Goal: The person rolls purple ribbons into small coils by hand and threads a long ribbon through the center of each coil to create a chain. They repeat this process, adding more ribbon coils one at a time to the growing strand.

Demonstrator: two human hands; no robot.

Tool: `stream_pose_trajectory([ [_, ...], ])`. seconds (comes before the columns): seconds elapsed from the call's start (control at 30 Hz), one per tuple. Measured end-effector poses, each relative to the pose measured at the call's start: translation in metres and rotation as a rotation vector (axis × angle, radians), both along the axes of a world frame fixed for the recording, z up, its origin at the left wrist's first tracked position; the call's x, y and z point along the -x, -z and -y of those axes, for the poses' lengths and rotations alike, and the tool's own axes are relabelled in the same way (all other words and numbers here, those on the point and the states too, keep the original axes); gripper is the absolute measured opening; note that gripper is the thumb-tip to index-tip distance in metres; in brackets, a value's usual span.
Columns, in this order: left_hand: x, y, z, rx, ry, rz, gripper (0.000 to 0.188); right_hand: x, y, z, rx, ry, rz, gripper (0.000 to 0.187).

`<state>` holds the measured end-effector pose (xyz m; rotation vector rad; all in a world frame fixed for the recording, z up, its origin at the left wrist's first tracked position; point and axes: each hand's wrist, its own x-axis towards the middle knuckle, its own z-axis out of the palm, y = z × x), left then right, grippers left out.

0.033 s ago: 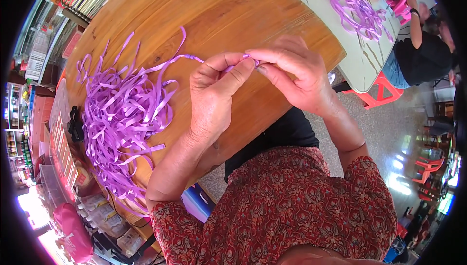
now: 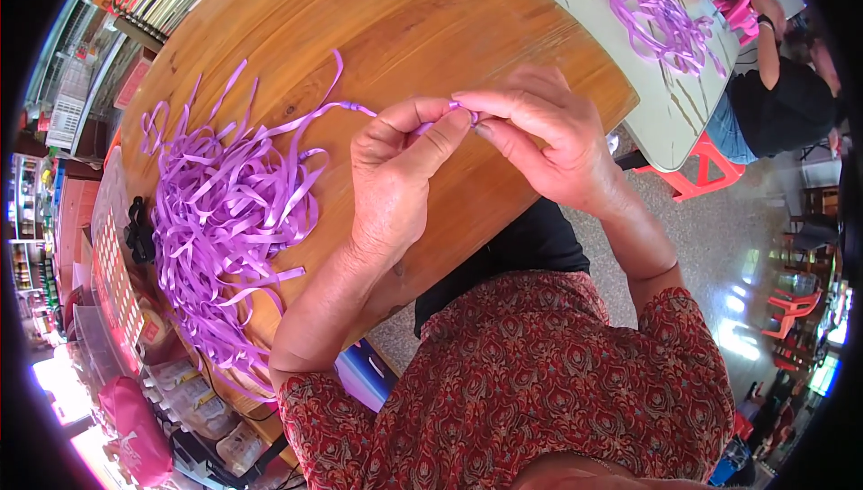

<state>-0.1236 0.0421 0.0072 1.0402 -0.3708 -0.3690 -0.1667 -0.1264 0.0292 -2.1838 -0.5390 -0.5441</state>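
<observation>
1 purple ribbon was pinched in L hand, R hand apparently closed on it too, above wooden table. We judged it mid-work; couldn't tell done vs undone in ribbon pile.

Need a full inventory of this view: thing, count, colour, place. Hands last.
wooden table: 1, brown, centre
ribbon pile: 1, purple, strands uncountable, left on wooden table
held ribbon: at least 1, purple, pile side to both hands
white table: 1, white with dark veins, upper right
ribbon heap: strands uncountable, purple, on white table
co-worker: 1, black top, right
stool: 1, red, by co-worker
chair: at least 1, red, far right
floor: grey, right
rim clutter: too small to count
shirt: 1, red patterned, lower centre
left hand: 1, bare, grip on held ribbon
right hand: 1, bare, fingertips on held ribbon
</observation>
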Motion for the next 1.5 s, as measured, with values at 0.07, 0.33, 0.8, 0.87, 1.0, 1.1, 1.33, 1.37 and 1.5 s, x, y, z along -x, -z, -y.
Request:
stream_pose_trajectory([
  [0.07, 0.001, 0.001, 0.001, -0.026, -0.016, 0.093, 0.009, 0.001, -0.004, 0.002, 0.156, 0.041, 0.104, 0.032],
  [0.33, -0.004, 0.005, 0.002, -0.058, 0.009, 0.446, 0.011, 0.004, -0.005, 0.003, -0.553, -0.177, -0.363, 0.027],
  [0.8, 0.007, -0.004, 0.004, -0.207, -0.321, 0.366, 0.012, -0.012, -0.012, 0.001, 0.448, 0.091, 0.634, 0.033],
  [0.87, 0.008, -0.010, 0.005, -0.204, -0.312, 0.289, 0.011, -0.015, -0.017, 0.002, 0.495, 0.071, 0.705, 0.035],
  [1.0, 0.008, -0.016, 0.003, -0.111, -0.253, 0.073, 0.010, -0.003, -0.044, -0.002, 0.392, 0.008, 0.535, 0.027],
  [1.1, 0.003, -0.010, -0.001, -0.097, -0.212, 0.058, 0.012, -0.004, -0.037, -0.004, 0.343, 0.016, 0.550, 0.028],
  [1.33, -0.001, -0.005, 0.003, -0.159, -0.248, 0.114, 0.013, -0.067, -0.022, 0.029, 0.748, -0.108, 1.561, 0.023],
  [1.37, -0.003, -0.003, 0.001, -0.181, -0.277, 0.106, 0.013, -0.066, -0.020, 0.025, 0.740, -0.110, 1.559, 0.023],
  [1.5, -0.006, 0.002, -0.002, -0.191, -0.269, 0.094, 0.015, -0.025, -0.015, 0.000, 0.041, -0.116, 0.721, 0.021],
])
